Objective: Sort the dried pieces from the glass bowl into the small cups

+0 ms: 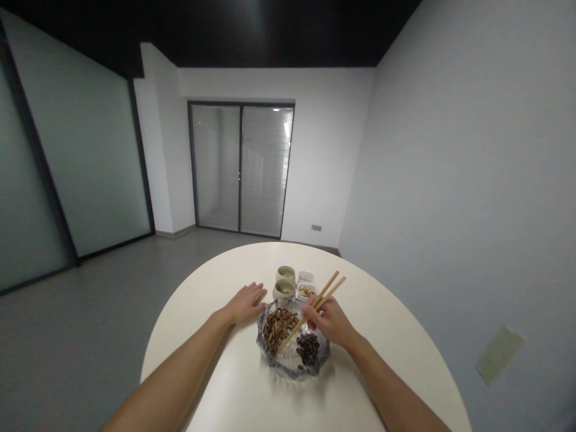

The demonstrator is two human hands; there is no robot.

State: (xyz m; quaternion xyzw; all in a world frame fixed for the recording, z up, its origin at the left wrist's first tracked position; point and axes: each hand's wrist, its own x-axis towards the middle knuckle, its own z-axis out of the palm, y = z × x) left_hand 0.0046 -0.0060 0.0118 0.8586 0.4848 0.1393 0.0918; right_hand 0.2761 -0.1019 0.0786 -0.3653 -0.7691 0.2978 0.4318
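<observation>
My left hand (pixel 245 304) lies flat on the round white table (pixel 238 390), fingers apart, beside a faceted glass bowl (pixel 288 367). My right hand (pixel 327 321) grips a pair of wooden chopsticks (pixel 330 288) above the bowl's right side. Their tips reach down over striped sunflower seeds (pixel 279 329), and dark seeds (pixel 308 350) lie next to that heap. Behind the bowl stand two small ceramic cups (pixel 285 289) and two white square dishes, one holding nuts (pixel 306 291).
The round table's edge curves around the bowl and my forearms. Beyond it lies a grey floor, with a glass door with blinds (pixel 240 168) at the far wall, a frosted glass partition (pixel 76 138) at the left and a white wall (pixel 450 180) at the right.
</observation>
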